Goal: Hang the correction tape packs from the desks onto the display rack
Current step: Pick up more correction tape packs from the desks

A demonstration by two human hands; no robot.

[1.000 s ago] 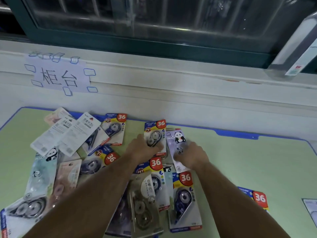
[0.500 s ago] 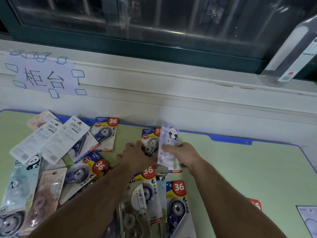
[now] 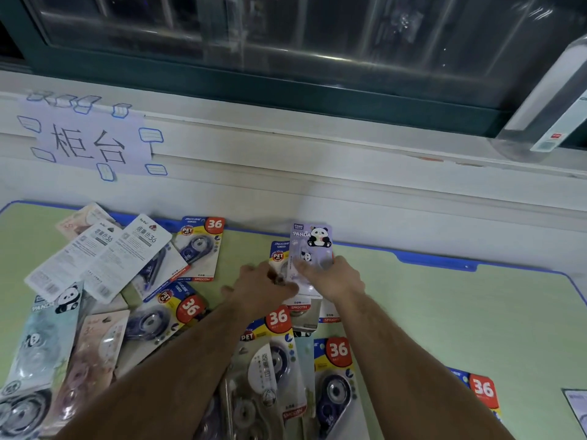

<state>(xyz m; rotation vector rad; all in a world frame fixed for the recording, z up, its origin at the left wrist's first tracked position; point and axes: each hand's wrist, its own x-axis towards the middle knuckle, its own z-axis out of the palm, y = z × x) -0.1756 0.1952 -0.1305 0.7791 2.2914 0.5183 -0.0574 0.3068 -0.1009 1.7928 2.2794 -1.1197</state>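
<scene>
1. The right hand [image 3: 333, 281] grasps the purple panda pack [image 3: 311, 246] by its lower part. The pack is raised off the green bench [image 3: 444, 312], with its card top toward the wall.
2. Change: a second ago this pack lay flat on the bench under the same hand. It has since been lifted and brought against the blue-and-yellow pack [image 3: 279, 254] to its left.
3. The left hand [image 3: 263, 289] lies on that blue-and-yellow pack. Blur hides whether its fingers grip or merely press.
4. Many other packs [image 3: 190, 309] remain scattered across the bench.
5. Judgement: this is the gathering stage, apparently pairing two packs for one trip. The display rack is not in view, and hanging is still to do.
</scene>
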